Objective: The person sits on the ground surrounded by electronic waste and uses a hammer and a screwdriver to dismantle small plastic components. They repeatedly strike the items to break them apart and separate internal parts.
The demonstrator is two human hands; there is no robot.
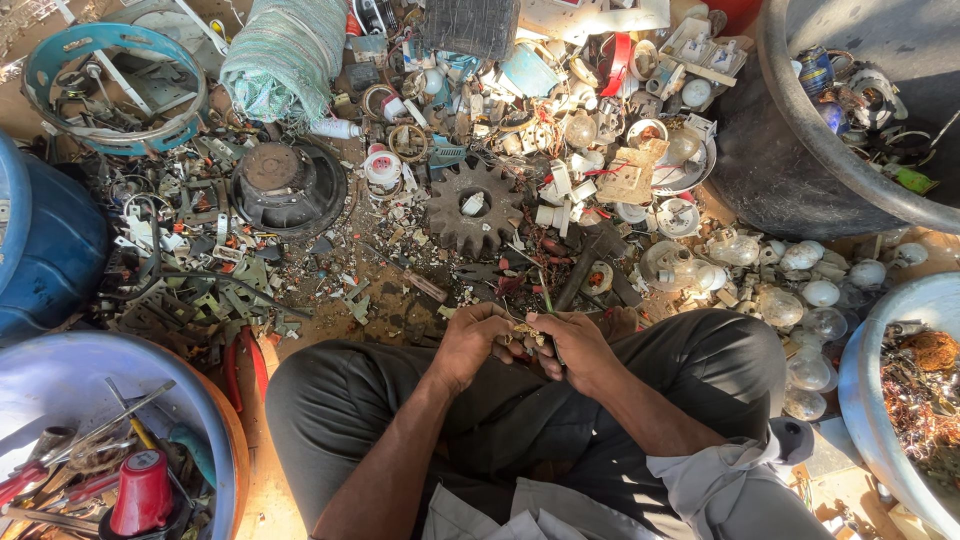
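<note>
Left hand (468, 343), right hand (575, 345), small scrap part (527, 336) pinched between both

Both hands, the left hand (468, 345) and right hand (578, 348), meet over the crossed legs, pinching a small scrap part (527, 337). Ahead lies a rusty toothed gear wheel (473, 207), a round dark speaker (288, 186) to its left, clear glass bulbs (815, 300) at right.

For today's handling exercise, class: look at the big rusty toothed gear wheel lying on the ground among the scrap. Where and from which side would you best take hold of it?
The gear wheel lies flat, so its faces offer no pinch. Probably best to come straight down from above and hook fingers into the open centre hole, thumb over the toothed rim, on the near side facing the person, where the ground holds less litter. Its teeth look blunt, yet rusty.
</note>
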